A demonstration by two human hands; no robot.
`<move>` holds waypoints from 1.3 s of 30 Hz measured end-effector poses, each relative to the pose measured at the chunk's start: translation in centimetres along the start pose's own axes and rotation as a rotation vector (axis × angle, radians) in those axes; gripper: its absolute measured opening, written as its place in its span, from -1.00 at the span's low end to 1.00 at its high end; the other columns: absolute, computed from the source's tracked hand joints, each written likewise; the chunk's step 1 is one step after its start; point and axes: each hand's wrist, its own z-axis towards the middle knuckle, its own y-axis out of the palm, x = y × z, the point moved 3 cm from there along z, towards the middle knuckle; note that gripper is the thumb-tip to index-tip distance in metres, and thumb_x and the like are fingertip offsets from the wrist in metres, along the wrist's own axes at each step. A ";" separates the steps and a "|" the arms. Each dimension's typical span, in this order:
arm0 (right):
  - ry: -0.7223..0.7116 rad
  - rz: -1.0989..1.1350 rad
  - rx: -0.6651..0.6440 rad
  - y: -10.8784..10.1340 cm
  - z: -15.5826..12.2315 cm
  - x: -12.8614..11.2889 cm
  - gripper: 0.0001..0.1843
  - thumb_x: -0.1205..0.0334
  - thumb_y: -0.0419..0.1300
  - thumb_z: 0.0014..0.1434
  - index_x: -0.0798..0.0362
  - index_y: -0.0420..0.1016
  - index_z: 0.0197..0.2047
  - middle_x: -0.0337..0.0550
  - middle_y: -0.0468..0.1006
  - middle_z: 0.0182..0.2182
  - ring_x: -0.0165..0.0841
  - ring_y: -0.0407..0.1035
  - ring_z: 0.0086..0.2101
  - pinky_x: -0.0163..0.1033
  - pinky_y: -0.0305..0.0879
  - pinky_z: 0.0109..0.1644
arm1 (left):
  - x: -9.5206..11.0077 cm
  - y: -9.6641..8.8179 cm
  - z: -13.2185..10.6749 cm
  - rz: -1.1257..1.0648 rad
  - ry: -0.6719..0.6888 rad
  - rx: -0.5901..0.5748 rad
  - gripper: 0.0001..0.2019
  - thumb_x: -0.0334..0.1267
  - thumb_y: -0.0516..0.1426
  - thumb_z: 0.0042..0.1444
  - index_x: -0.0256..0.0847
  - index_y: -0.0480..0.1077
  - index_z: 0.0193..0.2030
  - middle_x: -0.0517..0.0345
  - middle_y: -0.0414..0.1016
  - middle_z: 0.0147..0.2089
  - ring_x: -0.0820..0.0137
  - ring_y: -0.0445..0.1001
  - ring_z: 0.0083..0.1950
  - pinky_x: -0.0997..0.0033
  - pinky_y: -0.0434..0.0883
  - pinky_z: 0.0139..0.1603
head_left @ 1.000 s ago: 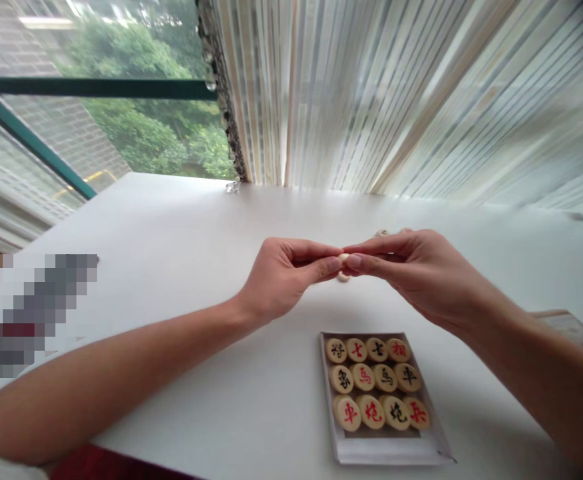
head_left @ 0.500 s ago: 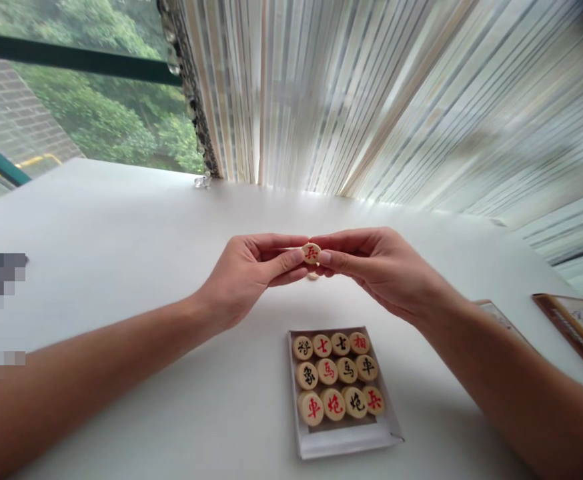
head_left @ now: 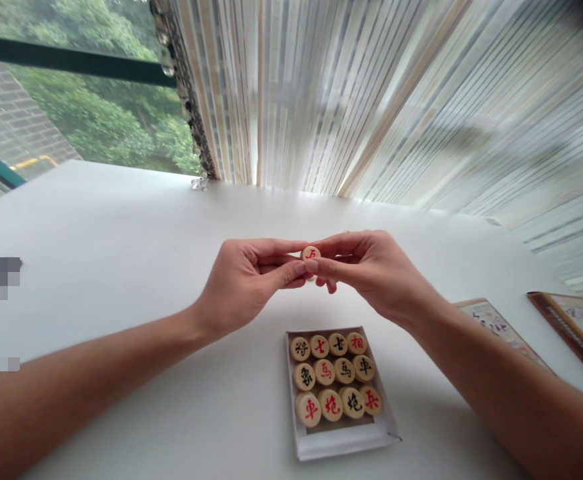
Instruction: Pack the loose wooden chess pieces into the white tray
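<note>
While the left hand (head_left: 239, 287) and right hand (head_left: 376, 270) pinch a xiangqi piece (head_left: 311, 253), apparently red 兵, between fingertips (head_left: 298, 268), an open box (head_left: 341, 441) lies nearer.

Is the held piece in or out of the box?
Out: the left hand and right hand pinch the piece between them, beyond the far edge of the box.

My left hand (head_left: 251, 283) and right hand (head_left: 374, 270) together pinched a red-marked chess piece (head_left: 311, 253) above the white bench (head_left: 121, 247), beyond an open box (head_left: 344, 440) holding three rows of round discs (head_left: 324, 372).
</note>
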 end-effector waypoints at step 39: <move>-0.188 -0.141 -0.043 0.3 -0.8 -1.3 -0.68 -0.01 0.55 0.13 0.05 0.82 -0.15 -0.09 0.72 -0.40 -0.30 0.55 -0.40 -0.19 0.56 -0.30 | 0.1 -0.1 -0.4 0.010 0.064 0.010 -0.72 -0.24 0.47 0.12 -0.24 0.69 -0.04 0.00 0.78 -0.17 0.21 0.78 -0.17 0.32 0.74 -0.09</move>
